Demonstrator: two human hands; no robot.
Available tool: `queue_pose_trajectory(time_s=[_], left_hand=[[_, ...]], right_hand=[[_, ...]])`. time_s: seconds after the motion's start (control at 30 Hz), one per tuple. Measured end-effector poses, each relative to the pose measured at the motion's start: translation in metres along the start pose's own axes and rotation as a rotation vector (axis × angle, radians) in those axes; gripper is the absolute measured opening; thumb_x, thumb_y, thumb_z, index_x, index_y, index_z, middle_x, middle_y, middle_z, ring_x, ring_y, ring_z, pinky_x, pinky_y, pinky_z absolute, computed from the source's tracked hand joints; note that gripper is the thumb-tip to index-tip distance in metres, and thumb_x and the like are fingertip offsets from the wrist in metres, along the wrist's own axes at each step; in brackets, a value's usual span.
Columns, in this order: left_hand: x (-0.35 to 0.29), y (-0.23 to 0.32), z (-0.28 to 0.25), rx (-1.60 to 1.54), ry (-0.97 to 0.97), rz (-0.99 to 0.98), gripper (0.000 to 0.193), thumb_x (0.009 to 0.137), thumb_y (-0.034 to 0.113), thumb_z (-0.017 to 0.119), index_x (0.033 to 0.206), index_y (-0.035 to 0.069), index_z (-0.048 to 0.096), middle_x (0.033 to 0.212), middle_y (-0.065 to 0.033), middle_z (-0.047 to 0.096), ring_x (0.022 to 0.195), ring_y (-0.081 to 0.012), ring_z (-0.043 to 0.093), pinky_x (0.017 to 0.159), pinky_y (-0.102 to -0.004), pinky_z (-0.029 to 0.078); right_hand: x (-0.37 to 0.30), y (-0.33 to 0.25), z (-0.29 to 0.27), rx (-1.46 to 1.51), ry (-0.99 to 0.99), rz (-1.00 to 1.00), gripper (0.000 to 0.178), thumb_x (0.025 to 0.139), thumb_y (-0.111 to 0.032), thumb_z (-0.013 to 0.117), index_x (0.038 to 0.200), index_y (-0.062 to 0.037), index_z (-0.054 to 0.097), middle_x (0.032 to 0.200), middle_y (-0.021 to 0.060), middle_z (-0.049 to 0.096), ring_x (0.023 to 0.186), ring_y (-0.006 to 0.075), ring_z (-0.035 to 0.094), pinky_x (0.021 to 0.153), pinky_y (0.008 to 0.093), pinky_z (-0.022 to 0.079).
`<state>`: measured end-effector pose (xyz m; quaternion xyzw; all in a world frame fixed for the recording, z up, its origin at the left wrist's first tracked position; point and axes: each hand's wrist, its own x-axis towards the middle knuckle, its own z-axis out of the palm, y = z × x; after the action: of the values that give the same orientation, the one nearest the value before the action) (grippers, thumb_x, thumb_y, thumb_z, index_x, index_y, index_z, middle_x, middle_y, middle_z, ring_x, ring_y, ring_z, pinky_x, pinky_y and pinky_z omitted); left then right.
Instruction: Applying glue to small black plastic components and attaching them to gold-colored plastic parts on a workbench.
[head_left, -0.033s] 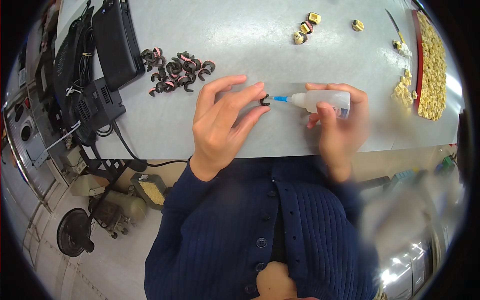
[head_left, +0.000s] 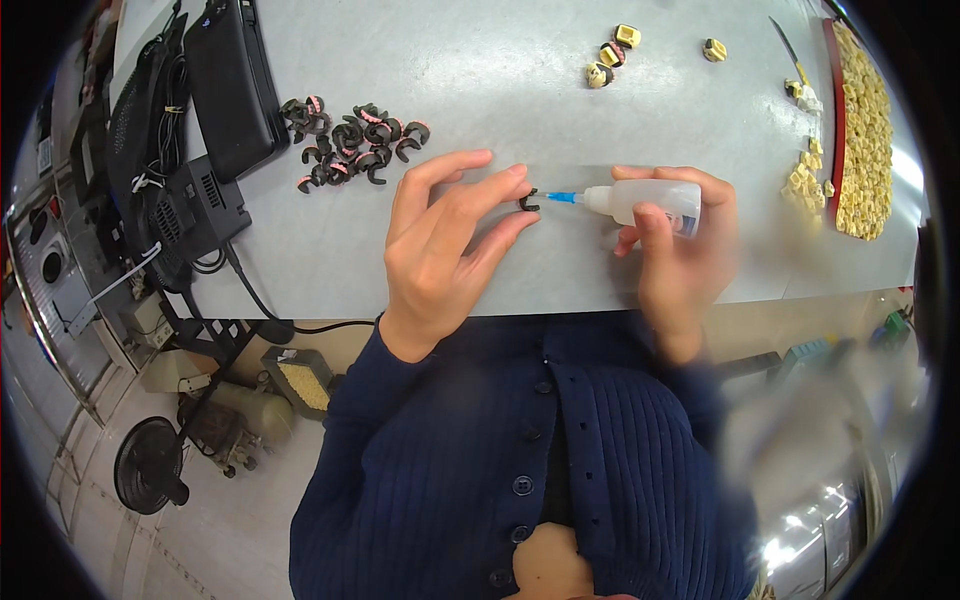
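The right hand [head_left: 683,265] grips a translucent plastic bottle [head_left: 625,199] — partly covered; left of it, the left hand [head_left: 435,255] pinches a black curved piece [head_left: 529,203].

We look down from the person's head, through the left one of two wide fisheye cameras worn there side by side. Our view is upright and unmirrored, facing steeply down past the dark blue cardigan [head_left: 430,470] in the lower middle. The left hand [head_left: 432,250] and right hand [head_left: 690,240] sit near our centre, the grey table [head_left: 490,100] spreads above, and straight edges curve toward our rim. At lower right, blur leaves us unsure what we see.
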<state>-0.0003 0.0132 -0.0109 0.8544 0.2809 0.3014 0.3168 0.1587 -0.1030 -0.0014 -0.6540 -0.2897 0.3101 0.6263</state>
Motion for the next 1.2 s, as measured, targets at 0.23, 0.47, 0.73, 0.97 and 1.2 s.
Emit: queue_pose_trajectory(time_s=[0.23,0.47,0.73,0.97,1.2], left_hand=[[0.006,0.006,0.002,-0.025,-0.020,0.070,0.046,0.067,-0.002,0.083,0.110,0.005,0.068,0.089,-0.0053,0.075,0.106,-0.0261,0.061,0.080,-0.0362,0.050],[-0.011,0.001,0.002,-0.104,-0.053,-0.183,0.042,0.079,-0.009,0.074,0.115,0.000,0.054,0.124,-0.0167,0.058,0.103,-0.0222,0.067,0.098,-0.0343,0.048],[-0.009,0.007,0.006,0.119,-0.038,0.014,0.037,0.084,-0.003,0.073,0.113,-0.001,0.050,0.110,-0.0169,0.065,0.102,-0.0229,0.065,0.099,-0.0362,0.046],[-0.007,0.011,0.008,0.100,-0.018,-0.012,0.031,0.082,-0.002,0.074,0.102,0.002,0.051,0.106,-0.0140,0.067,0.115,-0.0290,0.056,0.106,-0.0433,0.040],[-0.011,0.011,0.008,0.155,-0.015,0.085,0.032,0.084,0.000,0.072,0.107,0.002,0.050,0.104,-0.0132,0.069,0.109,-0.0215,0.058,0.102,-0.0381,0.041]], right_hand=[[-0.004,-0.001,-0.010,0.109,0.209,-0.034,0.030,0.089,0.000,0.069,0.113,0.0023,0.050,0.102,0.0180,0.069,0.071,0.0079,0.060,0.063,0.0203,0.050],[-0.001,0.006,-0.031,-0.036,0.299,-0.218,0.032,0.086,-0.003,0.072,0.112,-0.0034,0.055,0.109,0.0080,0.066,0.086,0.0117,0.061,0.073,0.0271,0.051],[-0.005,0.025,-0.045,-0.342,0.383,-0.488,0.036,0.078,-0.005,0.074,0.109,-0.0042,0.056,0.098,0.0125,0.064,0.090,0.0313,0.064,0.078,0.0393,0.051],[0.000,0.029,-0.051,-0.254,0.247,-0.424,0.035,0.080,-0.014,0.074,0.106,-0.0032,0.054,0.103,0.0140,0.061,0.099,0.0330,0.060,0.086,0.0417,0.048],[0.004,0.017,-0.107,-0.768,0.825,-0.473,0.047,0.079,-0.026,0.077,0.116,-0.0025,0.059,0.131,0.0149,0.051,0.122,0.0332,0.045,0.104,0.0432,0.040]])
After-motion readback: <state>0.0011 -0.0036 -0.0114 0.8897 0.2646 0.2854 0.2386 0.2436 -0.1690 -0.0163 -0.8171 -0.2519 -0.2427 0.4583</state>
